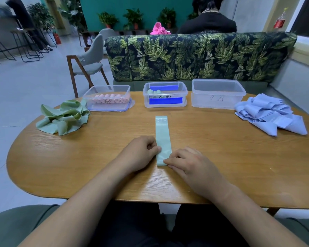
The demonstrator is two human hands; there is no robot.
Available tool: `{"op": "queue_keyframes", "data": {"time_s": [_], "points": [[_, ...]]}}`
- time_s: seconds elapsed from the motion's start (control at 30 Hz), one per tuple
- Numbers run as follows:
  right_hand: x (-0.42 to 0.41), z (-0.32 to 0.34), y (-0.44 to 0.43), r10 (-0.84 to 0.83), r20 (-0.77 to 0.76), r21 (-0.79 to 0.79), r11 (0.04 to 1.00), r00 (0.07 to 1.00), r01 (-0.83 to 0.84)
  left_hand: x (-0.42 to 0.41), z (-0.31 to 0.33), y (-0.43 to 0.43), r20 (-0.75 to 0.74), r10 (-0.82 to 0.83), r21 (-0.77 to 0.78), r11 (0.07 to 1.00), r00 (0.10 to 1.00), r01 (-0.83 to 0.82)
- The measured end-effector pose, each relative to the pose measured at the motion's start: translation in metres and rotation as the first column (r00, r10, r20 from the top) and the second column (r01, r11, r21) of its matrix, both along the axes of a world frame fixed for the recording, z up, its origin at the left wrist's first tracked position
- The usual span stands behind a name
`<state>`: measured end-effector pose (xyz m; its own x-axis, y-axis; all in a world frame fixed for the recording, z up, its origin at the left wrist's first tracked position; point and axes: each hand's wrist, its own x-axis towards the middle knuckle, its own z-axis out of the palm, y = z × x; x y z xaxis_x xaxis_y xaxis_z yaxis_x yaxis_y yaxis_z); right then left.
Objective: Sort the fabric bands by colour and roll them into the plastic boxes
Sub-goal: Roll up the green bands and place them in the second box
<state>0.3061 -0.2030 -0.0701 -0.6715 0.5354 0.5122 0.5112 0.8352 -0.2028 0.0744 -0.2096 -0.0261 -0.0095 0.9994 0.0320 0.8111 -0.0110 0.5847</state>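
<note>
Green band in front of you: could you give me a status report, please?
Both hands down: left hand and right hand pinch the near end of the green band. Band flat, unrolled. Nothing between it and the middle box.

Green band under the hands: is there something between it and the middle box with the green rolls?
Nothing visible. Only bare table lies between the far end of the green band and the middle box, which stands open. The left hand and the right hand grip the band's near end.
</note>
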Motion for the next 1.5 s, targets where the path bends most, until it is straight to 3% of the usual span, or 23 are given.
{"op": "queue_keyframes", "data": {"time_s": [0.23, 0.43, 0.6, 0.93, 1.03, 1.13, 1.37, 1.5], "points": [[-0.002, 0.001, 0.0, -0.012, 0.017, -0.037, 0.999, 1.0, 0.013, -0.002, -0.02, -0.008, 0.067, -0.006, 0.174, 0.985, 0.998, -0.006], [-0.002, 0.004, -0.001, -0.022, 0.032, -0.051, 0.998, 0.999, 0.023, -0.001, -0.022, -0.012, 0.113, 0.0, 0.218, 0.976, 0.994, -0.025], [-0.002, 0.008, 0.001, -0.02, 0.068, -0.092, 0.995, 0.998, 0.026, -0.009, -0.024, -0.026, 0.119, -0.115, 0.236, 0.968, 0.986, 0.085], [-0.003, 0.025, 0.016, 0.009, 0.158, -0.273, 0.961, 0.987, 0.035, -0.006, -0.022, -0.031, 0.166, -0.144, 0.326, 0.942, 0.976, 0.083], [-0.003, 0.026, 0.021, 0.012, 0.181, -0.25, 0.968, 0.983, 0.034, -0.003, -0.021, -0.038, 0.056, -0.224, 0.351, 0.917, 0.973, 0.191], [-0.001, 0.021, 0.019, -0.023, 0.164, -0.231, 0.971, 0.986, 0.061, -0.003, -0.027, -0.037, -0.061, -0.222, 0.365, 0.902, 0.973, 0.229], [0.004, 0.019, 0.01, -0.109, -0.089, -0.236, 0.968, 0.99, 0.085, -0.005, -0.029, -0.031, -0.008, -0.186, 0.356, 0.918, 0.983, 0.176], [0.003, 0.015, 0.011, -0.062, -0.051, -0.196, 0.979, 0.997, 0.051, -0.005, -0.031, -0.029, 0.011, -0.159, 0.341, 0.929, 0.987, 0.146]]}}
